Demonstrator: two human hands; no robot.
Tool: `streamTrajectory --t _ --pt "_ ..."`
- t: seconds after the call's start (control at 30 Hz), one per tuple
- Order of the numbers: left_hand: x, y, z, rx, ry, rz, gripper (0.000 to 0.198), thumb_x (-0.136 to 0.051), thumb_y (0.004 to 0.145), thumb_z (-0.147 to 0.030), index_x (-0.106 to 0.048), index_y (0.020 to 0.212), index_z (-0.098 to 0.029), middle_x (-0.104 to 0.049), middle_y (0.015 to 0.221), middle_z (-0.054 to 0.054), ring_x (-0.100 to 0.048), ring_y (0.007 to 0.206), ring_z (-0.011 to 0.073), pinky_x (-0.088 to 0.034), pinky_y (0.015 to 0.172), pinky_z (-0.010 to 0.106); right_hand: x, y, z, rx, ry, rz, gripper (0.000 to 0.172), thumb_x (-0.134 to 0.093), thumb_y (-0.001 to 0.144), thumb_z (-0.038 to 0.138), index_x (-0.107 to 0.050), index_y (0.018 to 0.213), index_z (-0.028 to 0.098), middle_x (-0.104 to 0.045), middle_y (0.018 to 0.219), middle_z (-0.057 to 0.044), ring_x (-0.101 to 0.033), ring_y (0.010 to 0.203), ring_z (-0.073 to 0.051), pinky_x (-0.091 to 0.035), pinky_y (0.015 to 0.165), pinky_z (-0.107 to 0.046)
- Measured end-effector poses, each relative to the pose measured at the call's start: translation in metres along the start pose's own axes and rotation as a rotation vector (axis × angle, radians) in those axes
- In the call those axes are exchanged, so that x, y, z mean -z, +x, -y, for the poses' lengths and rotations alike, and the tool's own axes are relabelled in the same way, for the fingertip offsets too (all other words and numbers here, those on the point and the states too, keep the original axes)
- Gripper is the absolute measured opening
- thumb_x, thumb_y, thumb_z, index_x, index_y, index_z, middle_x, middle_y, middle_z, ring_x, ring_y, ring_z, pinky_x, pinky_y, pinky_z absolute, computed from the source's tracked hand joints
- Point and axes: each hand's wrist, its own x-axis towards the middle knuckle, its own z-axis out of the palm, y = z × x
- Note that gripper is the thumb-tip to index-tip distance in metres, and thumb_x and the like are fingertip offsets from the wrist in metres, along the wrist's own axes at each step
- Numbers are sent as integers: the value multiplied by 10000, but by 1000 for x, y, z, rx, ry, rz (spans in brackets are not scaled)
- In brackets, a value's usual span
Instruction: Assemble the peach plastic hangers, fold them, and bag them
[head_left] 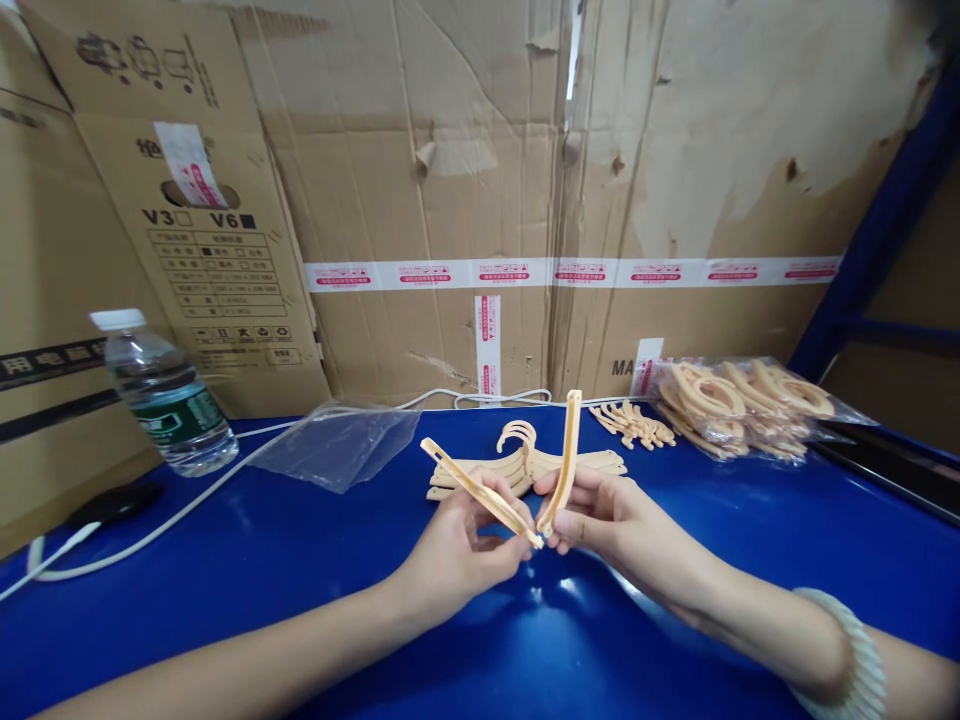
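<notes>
My left hand [461,545] pinches a flat beige plastic hanger arm [469,485] that slants up to the left. My right hand [600,520] grips a second beige hanger arm [568,450] standing nearly upright. The two arms meet at their lower ends between my fingertips, forming a V above the blue table [300,580]. Just behind my hands lies a small stack of assembled beige hangers [525,455] with a hook on top.
A water bottle [165,395] stands at the left beside a white cable [150,530] and a dark object [112,500]. An empty clear bag [337,445] lies left of centre. Loose small beige pieces [634,425] and a bag of hanger parts [742,405] sit at the right. Cardboard boxes [450,200] wall the back.
</notes>
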Motion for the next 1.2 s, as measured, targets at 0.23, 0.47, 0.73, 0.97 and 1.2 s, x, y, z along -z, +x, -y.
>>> streamTrajectory --t 0.23,0.47,0.73,0.97,1.2 --pt "0 -2 0 -9 31 0 217 -706 713 -153 -503 783 -179 -645 761 -9 -627 673 131 -505 629 253 -4 -1 8 59 -107 74 320 -809 745 353 -608 913 169 -680 766 -16 -617 675 -134 -500 667 -257" --pt "-1 -4 -2 6 99 -48 225 -703 705 -170 -504 809 -187 -669 759 3 -636 693 148 -502 615 252 -3 -2 8 63 -161 67 224 -805 734 297 -665 822 144 -689 717 -15 -615 647 -120 -513 651 -232" --pt "0 -3 -3 5 73 -110 272 -722 663 -163 -477 780 -190 -641 710 -25 -625 627 126 -504 611 256 -9 -5 4 99 -232 -39 175 -797 693 233 -666 772 149 -685 660 -5 -620 608 -119 -518 624 -221" --pt "-2 -3 -6 23 -3 -138 299 -765 649 -186 -502 792 -181 -657 684 -23 -623 625 126 -536 623 265 -10 -4 1 124 -302 -114 205 -801 691 269 -643 759 158 -655 666 -4 -604 586 -131 -519 581 -247" --pt "20 5 -18 24 -66 -247 369 -842 631 -222 -537 828 -160 -659 680 -27 -622 640 107 -508 648 228 16 5 30 152 -369 -101 270 -826 676 352 -628 708 171 -634 636 15 -571 483 -112 -468 474 -235"
